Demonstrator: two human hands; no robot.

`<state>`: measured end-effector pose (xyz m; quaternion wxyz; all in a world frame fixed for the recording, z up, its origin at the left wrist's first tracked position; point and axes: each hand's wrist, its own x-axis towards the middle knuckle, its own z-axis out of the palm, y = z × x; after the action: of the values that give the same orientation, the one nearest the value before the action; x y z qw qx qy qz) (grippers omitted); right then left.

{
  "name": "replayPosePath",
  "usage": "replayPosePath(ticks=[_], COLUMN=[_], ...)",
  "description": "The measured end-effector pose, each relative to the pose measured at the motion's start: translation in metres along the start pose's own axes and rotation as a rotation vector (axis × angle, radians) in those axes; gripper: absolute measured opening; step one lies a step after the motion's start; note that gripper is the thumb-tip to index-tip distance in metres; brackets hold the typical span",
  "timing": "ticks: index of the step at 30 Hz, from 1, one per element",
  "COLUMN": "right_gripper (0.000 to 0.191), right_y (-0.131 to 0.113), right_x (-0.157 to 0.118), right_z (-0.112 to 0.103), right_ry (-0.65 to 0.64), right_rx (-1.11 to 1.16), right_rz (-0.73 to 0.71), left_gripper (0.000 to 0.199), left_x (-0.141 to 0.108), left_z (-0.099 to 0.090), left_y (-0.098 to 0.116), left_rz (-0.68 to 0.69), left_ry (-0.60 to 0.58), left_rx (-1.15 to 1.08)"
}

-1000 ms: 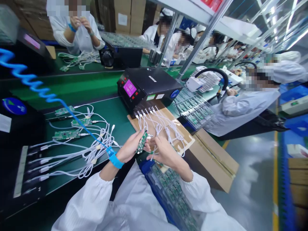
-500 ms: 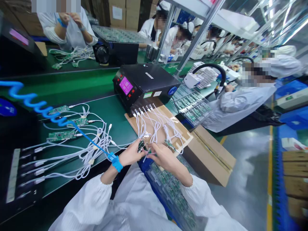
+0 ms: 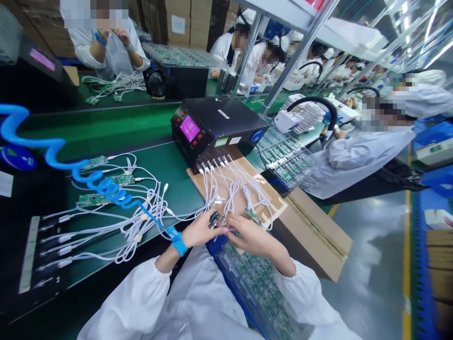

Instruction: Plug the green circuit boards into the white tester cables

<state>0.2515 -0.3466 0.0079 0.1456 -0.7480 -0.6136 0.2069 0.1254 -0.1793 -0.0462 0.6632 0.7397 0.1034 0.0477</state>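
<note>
My left hand (image 3: 202,230), with a blue wrist strap (image 3: 177,241) on the wrist, grips a small green circuit board (image 3: 213,217) between thumb and fingers. Close against it, the fingers of my right hand (image 3: 249,235) are pinched together by the board's near end. Whatever lies in that pinch is small and mostly hidden; a pale, thin piece shows between the two hands. Just behind my right hand lies another circuit board (image 3: 253,215) among white cables (image 3: 231,193). These cables run from the front of a black test box (image 3: 222,123) with a lit pink screen.
Left on the green bench (image 3: 173,165) are tangled white cables (image 3: 136,226) and several circuit boards (image 3: 92,199). A coiled blue cord (image 3: 85,172) crosses above them. Beneath my right arm stands a tray of boards (image 3: 247,274); a cardboard box (image 3: 314,231) is beside it. Co-workers sit around.
The view has shifted slightly, so the scene sits a little further right and lower. My hands stay together at the board, with the right fingers drawn closer to the left thumb.
</note>
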Motion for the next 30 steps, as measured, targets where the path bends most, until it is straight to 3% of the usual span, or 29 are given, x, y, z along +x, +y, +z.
replayPosePath(ticks=[5, 9, 12, 20, 25, 27, 30], right_gripper=[0.019, 0.025, 0.031, 0.041, 0.048, 0.052, 0.054], right_y=[0.011, 0.015, 0.014, 0.017, 0.027, 0.028, 0.025], right_x=[-0.002, -0.004, -0.003, 0.004, 0.0, -0.003, -0.011], right_z=[-0.01, -0.019, -0.023, -0.021, -0.021, -0.022, -0.017], right_ry=[-0.022, -0.023, 0.015, 0.094, 0.125, 0.155, 0.195], right_rx=[0.127, 0.176, 0.297, 0.597, 0.725, 0.705, 0.445], right_rz=[0.001, 0.164, 0.192, 0.211, 0.135, 0.128, 0.238], left_gripper=[0.044, 0.043, 0.05, 0.047, 0.048, 0.052, 0.055], left_x=[0.004, 0.003, 0.002, 0.017, 0.023, 0.024, 0.026], left_z=[-0.003, -0.005, -0.001, 0.029, 0.033, 0.031, 0.027], left_y=[-0.001, 0.003, 0.013, 0.019, 0.012, 0.012, 0.016], left_rz=[-0.018, -0.041, -0.029, 0.038, 0.042, 0.02, 0.024], left_ry=[-0.011, 0.11, 0.172, 0.027, 0.074, 0.092, 0.164], left_rx=[0.0, 0.036, 0.006, -0.251, -0.311, -0.357, -0.4])
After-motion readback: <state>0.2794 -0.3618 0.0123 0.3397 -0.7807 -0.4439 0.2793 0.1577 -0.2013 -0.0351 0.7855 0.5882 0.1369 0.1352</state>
